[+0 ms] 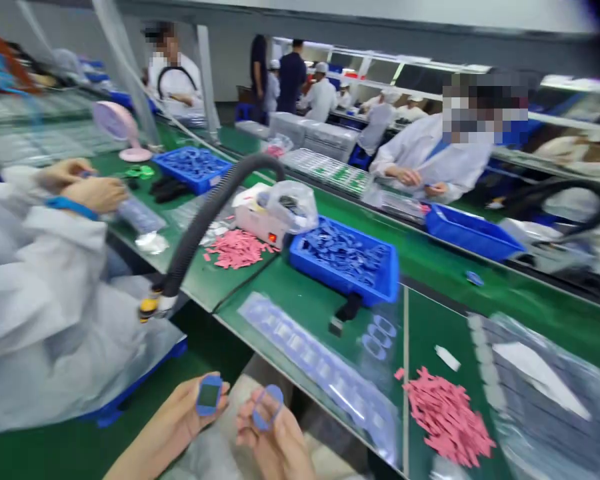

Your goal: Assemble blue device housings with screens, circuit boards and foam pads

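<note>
In front of my body, my left hand (pixel 184 408) grips a small blue frame with a dark square middle (pixel 209 395). Just beside it, my right hand (pixel 283 445) pinches a rounded blue frame with a see-through middle (pixel 267 407). The two pieces are apart, both held off the table's near edge. A long clear plastic tray strip (pixel 320 373) lies on the green table beyond my hands. Several clear blue-edged frames (pixel 379 337) rest by its far side. A blue bin (pixel 394 283) full of blue parts stands farther back.
Pink strips lie in a right pile (pixel 445 417) and a left pile (pixel 239 249). A black ribbed hose (pixel 200 220) arches over the table beside a pink-and-white device (pixel 257 223). Plastic-wrapped grey sheets (pixel 545 373) lie at right. A co-worker's hands (pixel 93 190) work at left.
</note>
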A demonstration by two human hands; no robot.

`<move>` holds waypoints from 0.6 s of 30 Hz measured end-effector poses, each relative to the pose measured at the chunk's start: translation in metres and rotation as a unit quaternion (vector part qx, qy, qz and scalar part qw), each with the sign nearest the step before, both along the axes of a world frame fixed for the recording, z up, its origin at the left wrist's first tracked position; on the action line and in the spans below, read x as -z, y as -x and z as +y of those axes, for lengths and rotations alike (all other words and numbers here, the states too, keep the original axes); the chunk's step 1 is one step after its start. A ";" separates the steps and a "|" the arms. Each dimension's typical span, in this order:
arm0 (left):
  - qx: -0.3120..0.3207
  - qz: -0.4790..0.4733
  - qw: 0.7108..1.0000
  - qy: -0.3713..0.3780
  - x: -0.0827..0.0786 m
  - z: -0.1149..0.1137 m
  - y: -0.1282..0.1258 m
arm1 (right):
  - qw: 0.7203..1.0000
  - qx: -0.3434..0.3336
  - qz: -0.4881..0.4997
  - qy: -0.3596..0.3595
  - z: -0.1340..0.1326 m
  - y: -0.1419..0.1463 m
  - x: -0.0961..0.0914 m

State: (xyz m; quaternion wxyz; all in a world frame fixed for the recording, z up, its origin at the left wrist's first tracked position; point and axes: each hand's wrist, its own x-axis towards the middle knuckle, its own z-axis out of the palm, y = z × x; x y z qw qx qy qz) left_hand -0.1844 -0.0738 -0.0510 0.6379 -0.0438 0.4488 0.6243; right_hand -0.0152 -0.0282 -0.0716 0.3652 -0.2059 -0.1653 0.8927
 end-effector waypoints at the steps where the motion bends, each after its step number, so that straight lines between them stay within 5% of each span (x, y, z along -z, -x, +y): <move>1: -0.034 0.005 0.999 0.017 0.006 -0.017 0.015 | 0.999 -0.039 0.015 0.012 0.003 0.025 0.005; 5: -0.124 0.032 0.989 0.068 0.021 -0.074 0.056 | 0.989 -0.133 0.038 0.044 0.016 0.125 0.037; 9: -0.164 0.015 0.983 0.078 0.036 -0.106 0.078 | 0.979 -0.188 0.058 0.054 0.022 0.195 0.060; 13: -0.204 0.011 0.976 0.068 0.046 -0.110 0.097 | 0.972 -0.217 0.070 0.055 0.017 0.223 0.060; 18: -0.198 0.034 0.979 0.031 0.043 -0.096 0.129 | 0.970 -0.226 0.075 0.055 0.006 0.225 0.058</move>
